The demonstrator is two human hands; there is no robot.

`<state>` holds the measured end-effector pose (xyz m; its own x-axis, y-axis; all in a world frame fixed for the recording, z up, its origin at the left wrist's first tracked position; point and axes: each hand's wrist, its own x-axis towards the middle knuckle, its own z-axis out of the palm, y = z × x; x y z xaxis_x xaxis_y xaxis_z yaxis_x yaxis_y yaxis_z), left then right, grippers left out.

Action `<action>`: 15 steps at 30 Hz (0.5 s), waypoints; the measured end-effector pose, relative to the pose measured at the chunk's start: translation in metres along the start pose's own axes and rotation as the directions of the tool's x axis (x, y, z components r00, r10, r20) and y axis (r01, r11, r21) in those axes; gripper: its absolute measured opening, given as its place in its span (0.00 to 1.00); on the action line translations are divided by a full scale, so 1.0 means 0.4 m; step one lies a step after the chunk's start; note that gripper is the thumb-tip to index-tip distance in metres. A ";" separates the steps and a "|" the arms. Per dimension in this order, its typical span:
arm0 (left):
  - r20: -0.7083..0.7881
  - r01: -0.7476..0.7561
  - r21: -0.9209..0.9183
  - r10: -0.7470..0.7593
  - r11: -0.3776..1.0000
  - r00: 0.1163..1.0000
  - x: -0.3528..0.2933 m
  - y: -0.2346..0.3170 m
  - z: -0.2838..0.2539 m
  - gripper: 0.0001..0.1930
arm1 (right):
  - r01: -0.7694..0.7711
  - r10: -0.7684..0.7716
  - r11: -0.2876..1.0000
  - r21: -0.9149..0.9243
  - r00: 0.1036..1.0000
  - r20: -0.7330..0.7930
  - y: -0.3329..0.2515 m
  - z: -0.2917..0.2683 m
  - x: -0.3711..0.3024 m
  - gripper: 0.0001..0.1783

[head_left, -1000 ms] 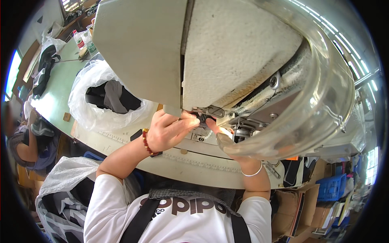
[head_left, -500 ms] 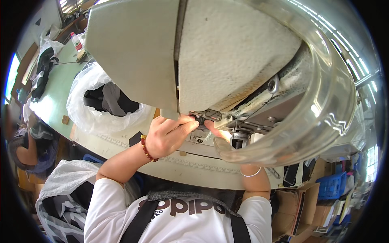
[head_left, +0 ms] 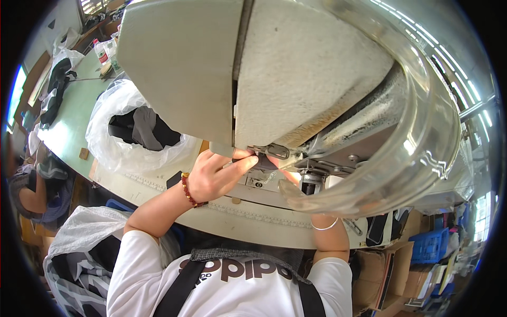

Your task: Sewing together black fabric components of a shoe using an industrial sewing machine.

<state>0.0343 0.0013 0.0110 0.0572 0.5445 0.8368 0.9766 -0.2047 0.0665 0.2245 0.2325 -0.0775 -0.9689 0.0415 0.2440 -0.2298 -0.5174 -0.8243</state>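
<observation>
My left hand (head_left: 211, 177), with a beaded bracelet on its wrist, pinches the left edge of a small dark fabric piece (head_left: 265, 162). The piece sits beneath the head of a large pale sewing machine (head_left: 311, 68), close to a metal presser part (head_left: 275, 151). At the fabric's right edge are the fingers of my right hand (head_left: 287, 173), closed on it as far as they show. Most of that hand is hidden behind a thick clear plastic guard (head_left: 364, 203). A thin white bangle circles my right wrist.
Left of the machine, a white plastic bag (head_left: 105, 142) holds dark and grey fabric. Another bag of fabric (head_left: 79, 224) stands by my left side. Cardboard boxes (head_left: 393, 274) and a blue basket (head_left: 429, 245) are at the right. Another person's arm (head_left: 33, 198) shows far left.
The dark fabric piece now shows more of its surface below the presser part. My right fingertips have slipped further behind it, while my left hand keeps its pinch almost in place.
</observation>
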 end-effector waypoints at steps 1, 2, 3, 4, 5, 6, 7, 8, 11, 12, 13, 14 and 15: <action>0.003 0.001 -0.008 -0.001 1.000 1.000 0.002 -0.001 -0.002 0.17 | 0.009 -0.010 0.999 -0.031 1.000 -0.002 -0.002 0.000 -0.002 0.27; 0.006 0.002 -0.015 -0.002 1.000 1.000 0.004 0.000 -0.003 0.17 | 0.020 -0.020 0.998 -0.067 1.000 0.001 -0.003 -0.001 -0.003 0.27; -0.002 0.014 -0.031 -0.014 0.999 1.000 0.005 0.001 -0.004 0.17 | 0.034 -0.034 0.994 -0.101 0.999 0.004 -0.004 0.000 -0.005 0.27; -0.009 0.027 -0.046 -0.027 0.999 1.000 0.007 0.002 -0.004 0.18 | 0.049 -0.048 0.989 -0.138 0.999 0.008 -0.005 -0.001 -0.006 0.27; -0.014 0.036 -0.069 -0.037 0.997 0.999 0.008 0.004 -0.004 0.18 | 0.064 -0.062 0.983 -0.174 0.998 0.015 -0.006 -0.001 -0.008 0.27; -0.010 0.040 -0.054 -0.041 0.998 0.999 0.008 0.005 -0.004 0.18 | 0.079 -0.077 0.974 -0.211 0.997 0.018 -0.007 -0.001 -0.010 0.27; -0.006 0.040 -0.048 -0.041 0.998 0.999 0.008 0.006 -0.004 0.18 | 0.097 -0.094 0.963 -0.251 0.995 0.023 -0.008 -0.001 -0.011 0.27; -0.003 0.041 -0.041 -0.041 0.998 0.999 0.007 0.008 -0.004 0.18 | 0.113 -0.109 0.950 -0.291 0.994 0.030 -0.010 -0.001 -0.012 0.27; 0.001 0.069 -0.023 -0.069 0.997 0.998 -0.002 0.009 -0.002 0.19 | 0.162 -0.157 0.906 -0.391 0.987 0.047 -0.016 -0.001 -0.016 0.27; 0.002 0.073 -0.010 -0.073 0.997 0.997 -0.006 0.009 0.001 0.19 | 0.177 -0.171 0.890 -0.420 0.984 0.052 -0.019 -0.002 -0.017 0.27; 0.002 0.067 0.011 -0.067 0.998 0.998 -0.009 0.006 0.005 0.19 | 0.189 -0.182 0.877 -0.441 0.982 0.057 -0.020 -0.001 -0.019 0.27; 0.003 0.061 0.032 -0.061 0.998 0.998 -0.013 0.004 0.012 0.19 | 0.200 -0.194 0.864 -0.461 0.979 0.061 -0.022 -0.001 -0.020 0.27; -0.023 0.078 -0.001 -0.078 0.997 0.997 -0.017 0.002 0.019 0.19 | 0.210 -0.204 0.851 -0.482 0.977 0.066 -0.023 -0.001 -0.021 0.27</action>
<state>0.0362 0.0036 0.0012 -0.0242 0.5401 0.8412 0.9778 -0.1625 0.1324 0.2347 0.2372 -0.0722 -0.8933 0.0899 0.4403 -0.4437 -0.0198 -0.8960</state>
